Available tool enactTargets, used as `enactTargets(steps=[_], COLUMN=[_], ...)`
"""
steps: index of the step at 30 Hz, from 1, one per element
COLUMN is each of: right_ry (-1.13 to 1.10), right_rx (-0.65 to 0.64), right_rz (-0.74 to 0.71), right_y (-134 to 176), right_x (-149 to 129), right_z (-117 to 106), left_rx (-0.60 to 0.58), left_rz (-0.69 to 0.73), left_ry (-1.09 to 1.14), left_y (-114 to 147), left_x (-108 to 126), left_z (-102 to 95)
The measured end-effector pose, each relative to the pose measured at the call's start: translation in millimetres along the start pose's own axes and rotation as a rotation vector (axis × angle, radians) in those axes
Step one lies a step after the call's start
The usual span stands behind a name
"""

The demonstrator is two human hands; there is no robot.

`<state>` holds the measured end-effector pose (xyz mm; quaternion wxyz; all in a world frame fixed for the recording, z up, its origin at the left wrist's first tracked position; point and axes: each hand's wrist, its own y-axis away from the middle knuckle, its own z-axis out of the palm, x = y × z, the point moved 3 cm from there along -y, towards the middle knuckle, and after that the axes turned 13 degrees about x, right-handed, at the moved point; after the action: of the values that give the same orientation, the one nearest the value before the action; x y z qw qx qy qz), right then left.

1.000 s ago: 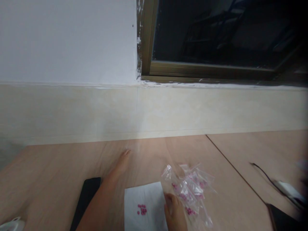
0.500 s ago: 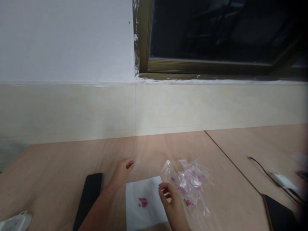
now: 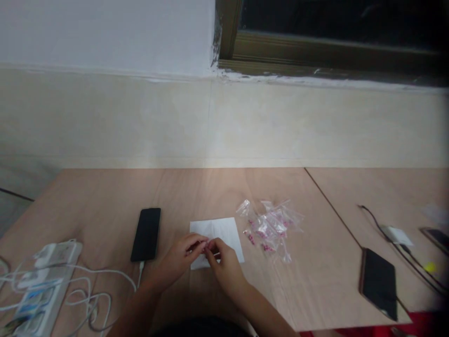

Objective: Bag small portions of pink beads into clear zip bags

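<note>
In the lower left of the frame, a white power strip [image 3: 65,276] is lying on the wooden table [image 3: 105,196], with white cables [image 3: 93,269] looping beside it. Right of it, a black phone [image 3: 146,234] is resting face up, a cable running from its near end. At lower centre, the left hand [image 3: 182,255] is bringing thumb and fingertips together against those of the right hand [image 3: 224,262]; I cannot tell what they are gripping, if anything. Behind them, a white sheet [image 3: 226,234] is lying flat. Just right, clear plastic bags [image 3: 271,223] are lying heaped, small pink beads [image 3: 267,247] showing through. A dark tablet-like device [image 3: 379,283] is resting at lower right.
</note>
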<state>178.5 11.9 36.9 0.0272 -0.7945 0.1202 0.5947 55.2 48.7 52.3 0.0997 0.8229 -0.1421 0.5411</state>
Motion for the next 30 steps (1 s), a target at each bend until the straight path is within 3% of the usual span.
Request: enactTargets(steps=[4, 8, 11, 16, 22, 26, 30], right_ry=[-0.104, -0.23, -0.18, 0.152, 0.315, 0.441, 0.447], right_rx=[-0.079, -0.198, -0.206, -0.049, -0.083, -0.061, -0.029], right_rz=[0.058, 0.226, 0.302, 0.159, -0.012, 0.011, 0.055], right_y=[1.6, 5.0, 5.3, 0.7, 0.8, -1.4, -3.7], right_x=[2.9, 9.8, 14.2, 17.9, 19.7, 23.1, 26.6], right_z=[-5.4, -4.4, -6.3, -12.3, -2.4, -0.9, 0.1], left_rx=[-0.044, -0.131, -0.143, 0.021, -0.052, -0.022, -0.083], left_rz=[-0.054, -0.16, -0.195, -0.244, -0.256, -0.144, 0.01], left_ry=[0.079, 0.133, 0.111, -0.042, -0.045, -0.21, -0.252], left_y=[9.9, 17.3, 17.9, 15.5, 16.9, 12.4, 10.1], left_x=[-4.9, -14.9, -22.2, -28.4, -21.9, -19.2, -10.6], left_z=[5.3, 10.0, 5.6, -2.6, 16.3, 9.3, -0.5])
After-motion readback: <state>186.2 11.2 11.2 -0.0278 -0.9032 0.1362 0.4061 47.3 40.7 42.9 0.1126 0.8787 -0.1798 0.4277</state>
